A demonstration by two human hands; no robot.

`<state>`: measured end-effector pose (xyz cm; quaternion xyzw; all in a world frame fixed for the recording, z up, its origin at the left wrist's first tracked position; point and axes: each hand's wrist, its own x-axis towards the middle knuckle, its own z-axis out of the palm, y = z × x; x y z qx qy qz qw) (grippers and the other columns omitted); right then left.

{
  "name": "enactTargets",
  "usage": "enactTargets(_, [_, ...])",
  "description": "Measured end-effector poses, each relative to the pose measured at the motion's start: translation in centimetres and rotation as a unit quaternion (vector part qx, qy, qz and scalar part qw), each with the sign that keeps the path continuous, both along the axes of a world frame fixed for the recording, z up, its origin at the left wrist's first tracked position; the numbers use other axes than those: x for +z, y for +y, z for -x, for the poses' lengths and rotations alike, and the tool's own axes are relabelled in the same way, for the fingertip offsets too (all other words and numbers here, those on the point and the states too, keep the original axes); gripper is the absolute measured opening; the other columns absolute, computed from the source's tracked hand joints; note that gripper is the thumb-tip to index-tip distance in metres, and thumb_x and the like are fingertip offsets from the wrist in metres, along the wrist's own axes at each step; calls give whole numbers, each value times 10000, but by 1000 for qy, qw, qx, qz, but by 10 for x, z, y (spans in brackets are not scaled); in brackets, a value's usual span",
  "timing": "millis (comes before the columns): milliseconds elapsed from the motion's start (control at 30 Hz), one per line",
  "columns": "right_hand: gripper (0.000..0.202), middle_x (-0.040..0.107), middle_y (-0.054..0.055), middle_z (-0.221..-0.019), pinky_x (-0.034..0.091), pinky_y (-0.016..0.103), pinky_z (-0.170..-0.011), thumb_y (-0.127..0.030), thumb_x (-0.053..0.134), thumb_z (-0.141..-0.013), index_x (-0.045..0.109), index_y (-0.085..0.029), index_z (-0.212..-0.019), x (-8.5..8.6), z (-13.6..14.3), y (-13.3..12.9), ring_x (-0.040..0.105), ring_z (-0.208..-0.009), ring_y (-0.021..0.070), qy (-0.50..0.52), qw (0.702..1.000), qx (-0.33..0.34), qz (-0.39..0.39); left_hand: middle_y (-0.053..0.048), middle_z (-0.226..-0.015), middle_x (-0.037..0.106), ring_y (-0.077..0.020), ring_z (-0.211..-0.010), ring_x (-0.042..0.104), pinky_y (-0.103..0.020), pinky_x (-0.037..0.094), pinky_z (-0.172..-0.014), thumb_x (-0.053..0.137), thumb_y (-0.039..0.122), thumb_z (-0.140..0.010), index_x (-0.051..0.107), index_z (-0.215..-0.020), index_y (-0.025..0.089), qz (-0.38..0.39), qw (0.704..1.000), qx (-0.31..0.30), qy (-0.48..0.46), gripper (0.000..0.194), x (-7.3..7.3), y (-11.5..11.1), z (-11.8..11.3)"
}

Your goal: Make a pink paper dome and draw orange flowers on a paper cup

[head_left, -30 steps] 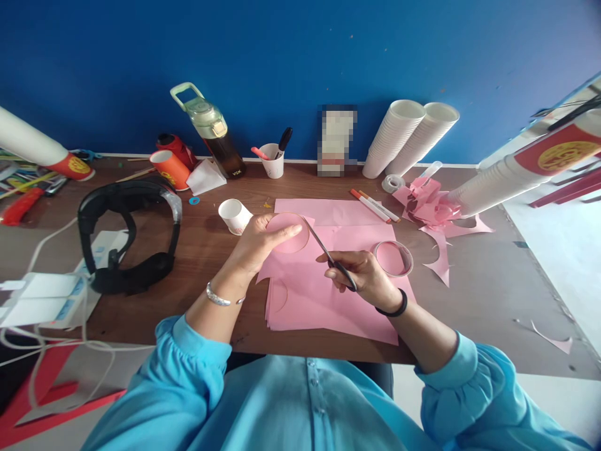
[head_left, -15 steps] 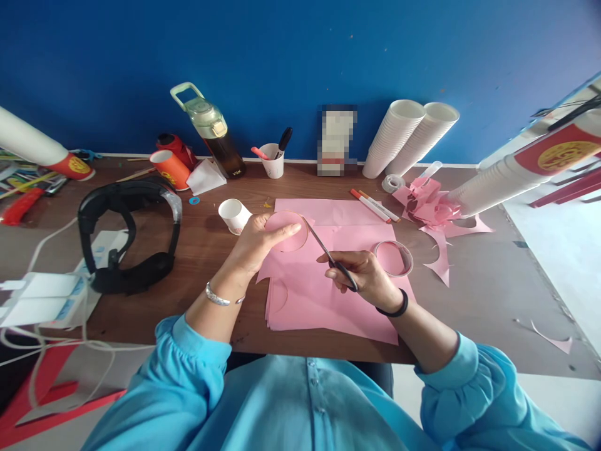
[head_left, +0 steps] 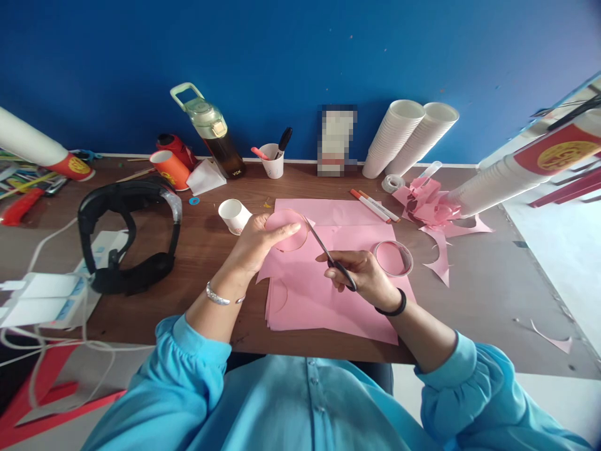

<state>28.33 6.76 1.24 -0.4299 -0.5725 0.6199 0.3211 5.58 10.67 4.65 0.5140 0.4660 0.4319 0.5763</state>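
My left hand (head_left: pixel 263 241) pinches a pink paper circle (head_left: pixel 286 227), thumb lying across its face. A brown drawn line follows the circle's right and lower edge. In my right hand (head_left: pixel 359 275) are scissors (head_left: pixel 345 274) with dark handles, their blades pointing up and left to the circle's upper right edge. The blades look closed or nearly so. Beneath both hands lies a stack of pink paper sheets (head_left: pixel 338 300), with part of a drawn curve at its left side. A roll of tape (head_left: pixel 393 258) rests on the stack close to my right wrist.
Left of my hands stand a white paper cup (head_left: pixel 233 217) and a black headset (head_left: pixel 129 235). Behind are a bottle (head_left: pixel 211 134), a cup of pens (head_left: pixel 272 161) and stacked paper cups (head_left: pixel 394 138). Two markers (head_left: pixel 373 207) and pink scraps (head_left: pixel 434 203) lie to the right.
Hardly anything differs. The scissors and my right hand have shifted very slightly left, and the pink circle has tilted a little in my left hand.
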Motion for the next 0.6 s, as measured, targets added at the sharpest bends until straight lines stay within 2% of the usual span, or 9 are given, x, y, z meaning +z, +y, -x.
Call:
enactTargets(500, [512,555,-31,-533,431,247,-497,-538,777,-788,764,-124,-1089,-1,-1,0,497,-501,100,-6,1000,13,-3,-108,-1038,802,-288,-1045,718,-359,549,-921,786,436,-777,815,-960,157,8,999,-33,31,335,-2,1,4])
enactTargets(600, [523,552,-32,-530,430,246,-495,-545,781,-785,764,-117,-1086,-1,-1,0,497,-494,99,-7,1000,11,-5,-105,-972,802,-297,-994,723,-364,561,-869,824,436,-730,813,-909,153,14,1000,1,25,335,-3,2,4])
